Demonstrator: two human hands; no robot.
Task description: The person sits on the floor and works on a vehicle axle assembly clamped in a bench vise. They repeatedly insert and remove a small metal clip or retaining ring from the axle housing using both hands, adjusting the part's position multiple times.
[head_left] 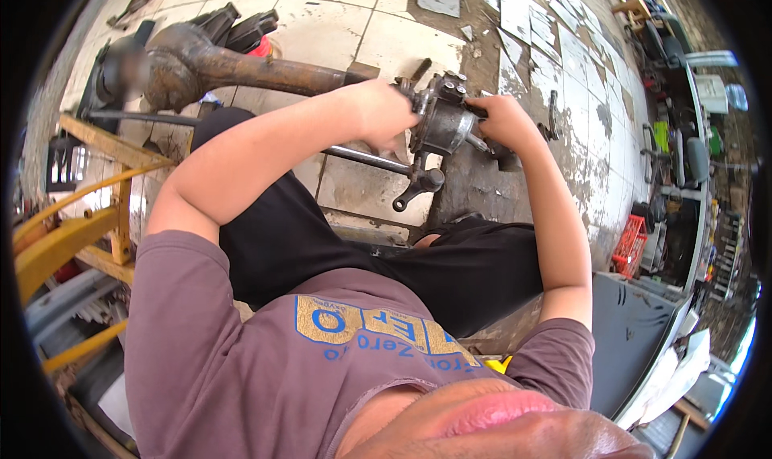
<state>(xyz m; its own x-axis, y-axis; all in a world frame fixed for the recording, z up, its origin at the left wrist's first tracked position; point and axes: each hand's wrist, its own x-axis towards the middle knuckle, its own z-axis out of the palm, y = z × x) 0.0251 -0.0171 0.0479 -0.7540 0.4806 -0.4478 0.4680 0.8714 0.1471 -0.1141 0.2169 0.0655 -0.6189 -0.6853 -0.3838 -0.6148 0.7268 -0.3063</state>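
Observation:
A rusty axle housing (273,74) lies across the floor in front of my knees. At its right end sits a greasy steering knuckle (444,129) with bolts on top and a bare metal spindle (478,143) pointing right. Along its near side runs a steel tie rod (370,160), ending at a steering arm (416,192) with an eye. My left hand (379,111) is curled against the knuckle's left side; its fingertips are partly hidden, and so is whatever they hold. Over the knuckle's upper right, my right hand (503,121) bends its fingers around its edge.
A yellow metal frame (121,218) stands close by my left arm. Broken tile pieces (515,12) litter the far floor. A dark metal part (552,115) lies right of my right hand. Farther right are a red crate (630,244) and a grey cabinet (635,330).

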